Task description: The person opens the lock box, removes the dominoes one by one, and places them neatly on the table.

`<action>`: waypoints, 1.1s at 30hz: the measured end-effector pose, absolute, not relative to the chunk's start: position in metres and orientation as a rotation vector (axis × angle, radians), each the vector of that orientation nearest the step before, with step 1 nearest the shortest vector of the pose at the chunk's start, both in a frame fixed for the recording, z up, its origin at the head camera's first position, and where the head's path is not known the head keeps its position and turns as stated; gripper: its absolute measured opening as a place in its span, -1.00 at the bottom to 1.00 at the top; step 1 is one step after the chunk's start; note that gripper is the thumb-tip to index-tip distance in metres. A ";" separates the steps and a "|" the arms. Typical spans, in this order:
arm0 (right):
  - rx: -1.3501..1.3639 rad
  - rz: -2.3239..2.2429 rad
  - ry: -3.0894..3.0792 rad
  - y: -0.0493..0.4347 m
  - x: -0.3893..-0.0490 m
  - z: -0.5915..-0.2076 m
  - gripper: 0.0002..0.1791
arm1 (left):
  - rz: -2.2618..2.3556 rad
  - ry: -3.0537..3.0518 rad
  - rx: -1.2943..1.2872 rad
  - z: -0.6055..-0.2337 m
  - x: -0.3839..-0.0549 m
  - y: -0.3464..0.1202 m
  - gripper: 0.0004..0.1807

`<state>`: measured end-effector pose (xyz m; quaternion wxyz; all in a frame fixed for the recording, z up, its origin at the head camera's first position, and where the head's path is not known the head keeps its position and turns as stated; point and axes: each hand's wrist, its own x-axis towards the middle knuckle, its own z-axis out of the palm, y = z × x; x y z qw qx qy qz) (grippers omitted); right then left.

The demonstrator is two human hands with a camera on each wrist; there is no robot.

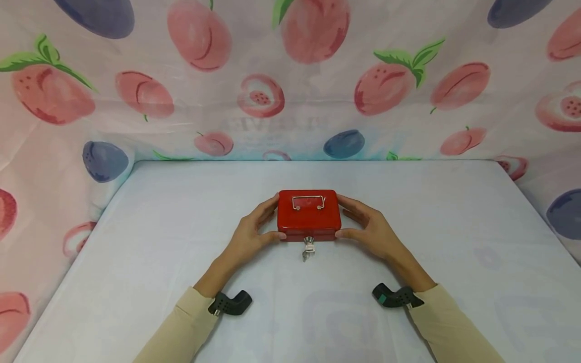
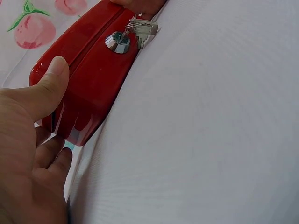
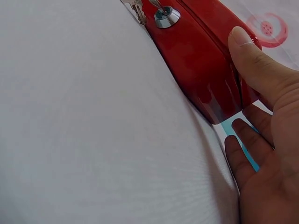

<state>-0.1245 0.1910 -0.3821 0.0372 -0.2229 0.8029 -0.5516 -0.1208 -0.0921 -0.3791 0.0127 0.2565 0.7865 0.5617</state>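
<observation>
Nearest me are my beige sleeves (image 1: 177, 330), each cuff meeting a dark wrist mount (image 1: 233, 304). Between my forearms the white worktop (image 1: 281, 282) carries large pale marks, too faint to make out. Further off, my left hand (image 1: 254, 229) and right hand (image 1: 369, 229) hold the red box (image 1: 308, 219) between them, thumbs on its front corners, fingers along its sides. The keys (image 2: 147, 29) hang at the front, midway between my thumbs. My wrist views show what the head view leaves tiny: one key sits in the silver lock (image 2: 122, 48), another hangs beside it, and a seam runs above them. Only the head view shows the wire handle (image 1: 308, 196) on the lid, between my fingertips. Beyond my hands rises the fruit-print backdrop (image 1: 313, 91), with faint lettering I cannot read.
</observation>
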 end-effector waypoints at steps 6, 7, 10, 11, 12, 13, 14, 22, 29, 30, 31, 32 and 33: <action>-0.688 -1.691 2.466 0.190 -0.124 -0.380 -0.22 | 1.764 2.460 0.808 -0.380 -0.121 -0.092 -0.17; -0.690 -1.693 2.466 0.191 -0.124 -0.380 -0.22 | 1.769 2.459 0.809 -0.380 -0.121 -0.093 -0.17; -0.692 -1.711 2.459 0.191 -0.125 -0.381 -0.23 | 1.778 2.455 0.804 -0.380 -0.121 -0.093 -0.19; -0.693 -1.715 2.457 0.191 -0.125 -0.382 -0.23 | 1.782 2.452 0.801 -0.380 -0.121 -0.093 -0.19; -0.694 -1.719 2.457 0.192 -0.125 -0.382 -0.24 | 1.783 2.450 0.798 -0.380 -0.121 -0.093 -0.19; -0.692 -1.725 2.452 0.192 -0.125 -0.382 -0.24 | 1.786 2.443 0.794 -0.380 -0.121 -0.093 -0.19; -0.689 -1.729 2.450 0.192 -0.125 -0.382 -0.24 | 1.784 2.444 0.793 -0.380 -0.122 -0.093 -0.19; -0.651 -1.740 2.434 0.191 -0.123 -0.381 -0.25 | 1.770 2.469 0.786 -0.381 -0.122 -0.093 -0.20; -0.693 -1.818 2.389 0.190 -0.124 -0.379 -0.31 | 1.790 2.505 0.790 -0.379 -0.121 -0.092 -0.24; -0.697 -1.823 2.384 0.190 -0.124 -0.379 -0.31 | 1.794 2.506 0.790 -0.378 -0.121 -0.092 -0.25; -0.698 -1.825 2.380 0.190 -0.124 -0.379 -0.31 | 1.796 2.509 0.788 -0.378 -0.121 -0.092 -0.25; -0.699 -1.826 2.378 0.190 -0.124 -0.379 -0.31 | 1.800 2.510 0.788 -0.378 -0.121 -0.091 -0.25; -0.699 -1.826 2.374 0.190 -0.124 -0.378 -0.31 | 1.800 2.514 0.786 -0.378 -0.121 -0.091 -0.26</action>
